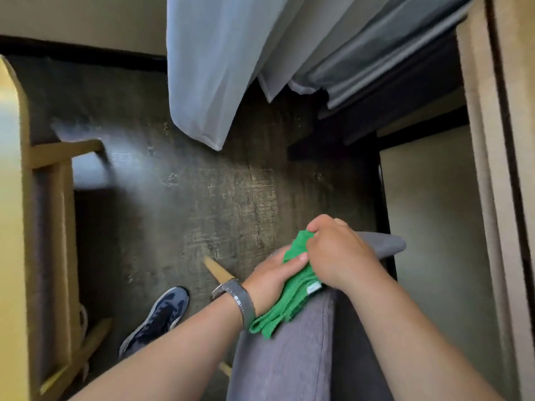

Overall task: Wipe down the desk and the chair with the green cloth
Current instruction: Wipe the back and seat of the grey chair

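Both hands are on the green cloth, which is draped over the top edge of the grey upholstered chair back. The cloth is folded into a long wad whose axis follows that top edge, from its low end near the left wrist up to the bunched end at the right knuckles. The left hand lies flat along the outer face of the chair back, fingers pressing the cloth against the fabric, with a metal wristwatch just behind it. The right hand is clenched around the upper end of the cloth, at the far corner of the chair back where it curves away to the right.

The unwiped length of the top edge seems to run back toward the person, so the next stroke likely goes along that axis; the left hand sits nearer that stretch.

A small white label is sewn to the cloth beside the right hand; whatever is on it is too small to read. No brand shows on the watch or on the dark blue sneaker on the floor left of the chair. The light wooden desk stands at the left edge, well apart from the hands.
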The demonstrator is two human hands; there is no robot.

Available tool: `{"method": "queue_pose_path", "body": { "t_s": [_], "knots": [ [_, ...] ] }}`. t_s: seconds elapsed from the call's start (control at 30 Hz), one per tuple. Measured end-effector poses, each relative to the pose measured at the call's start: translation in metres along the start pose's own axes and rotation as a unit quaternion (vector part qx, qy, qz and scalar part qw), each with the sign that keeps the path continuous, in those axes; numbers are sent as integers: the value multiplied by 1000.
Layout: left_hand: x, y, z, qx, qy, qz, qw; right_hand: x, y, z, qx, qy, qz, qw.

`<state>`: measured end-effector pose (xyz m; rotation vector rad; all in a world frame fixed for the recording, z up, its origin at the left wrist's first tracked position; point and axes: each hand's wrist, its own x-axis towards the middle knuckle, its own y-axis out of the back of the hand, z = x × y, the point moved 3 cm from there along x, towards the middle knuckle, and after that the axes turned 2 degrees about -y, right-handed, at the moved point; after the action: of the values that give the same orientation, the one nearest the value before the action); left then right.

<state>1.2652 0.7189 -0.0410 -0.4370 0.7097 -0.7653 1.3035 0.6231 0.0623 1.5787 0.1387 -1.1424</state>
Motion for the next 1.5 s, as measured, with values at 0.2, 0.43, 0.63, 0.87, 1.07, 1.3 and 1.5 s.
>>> {"method": "queue_pose_path", "body": {
  "t_s": [0.2, 0.43, 0.63, 0.87, 1.07, 1.3, 1.5],
  "knots": [
    [52, 12, -20, 95, 45, -31, 994, 99, -12, 27, -79, 7, -94, 992],
    [107, 22, -41, 149, 122, -45, 980, 160, -8, 105, -203, -9, -160, 966],
    [154, 19, -49, 201, 175, -88, 960, 177, 5, 158, -123, -31, -128, 984],
    [216, -17, -54, 253, 177, -166, 937, 196, -6, 177, -68, -54, -63, 994],
    [231, -29, -58, 285, 163, -202, 923, 198, -5, 184, -100, -53, -4, 994],
    [187, -12, -48, 284, 146, -153, 935, 194, -1, 175, -56, -70, 6, 996],
    [103, 12, -33, 155, 128, -78, 976, 184, 6, 166, -40, -58, 10, 997]
  ]
}}
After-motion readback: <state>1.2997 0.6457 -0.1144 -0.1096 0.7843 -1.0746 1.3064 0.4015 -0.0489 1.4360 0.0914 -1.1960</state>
